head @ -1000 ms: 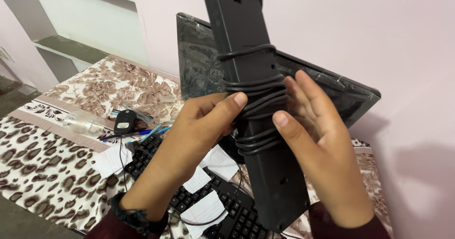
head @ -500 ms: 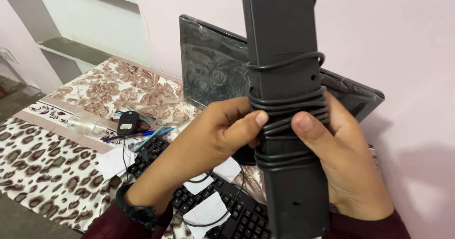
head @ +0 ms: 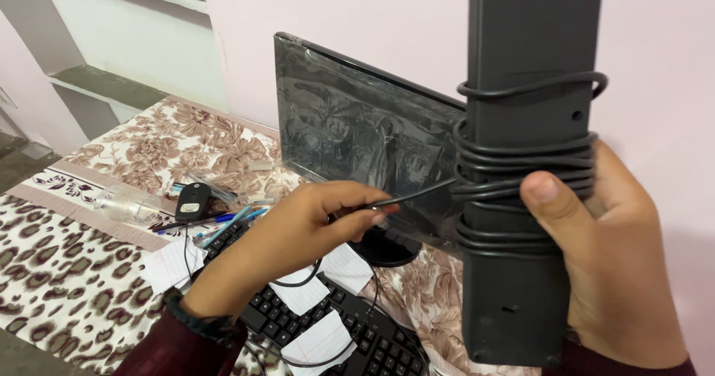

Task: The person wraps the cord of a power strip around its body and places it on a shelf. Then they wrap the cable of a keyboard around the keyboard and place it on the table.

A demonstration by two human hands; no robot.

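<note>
We are holding a long black power strip (head: 521, 286) upright at the right of the frame, its upper end running out past the top edge. A black cord (head: 521, 163) is lying wound around its middle in several tight turns, with one looser loop sitting a little above the rest. Our right hand (head: 618, 272) is gripping the strip from the right side, the thumb pressing across the lower turns of the cord on the face turned toward us and the fingers wrapping out of sight behind it. From the left edge of the coil a free length of the cord is stretching out toward the centre of the frame, where our left hand (head: 313, 223) is pinching it between thumb and fingertips; the rest of the cord is dropping below that hand in a loose curve.

Behind the strip, a black monitor (head: 350, 130) wrapped in clear film is standing on a round base, tilting across the centre of the frame. Below our left hand, a black keyboard (head: 357, 339) is lying on the floral tablecloth (head: 164, 134), with several white paper slips (head: 305, 298) resting on its keys. Further left, a black mouse (head: 192, 201), a few pens (head: 223, 223) and a clear plastic bottle (head: 126, 203) on its side are sitting near one another. White wall shelves (head: 112, 78) are showing in the upper left.
</note>
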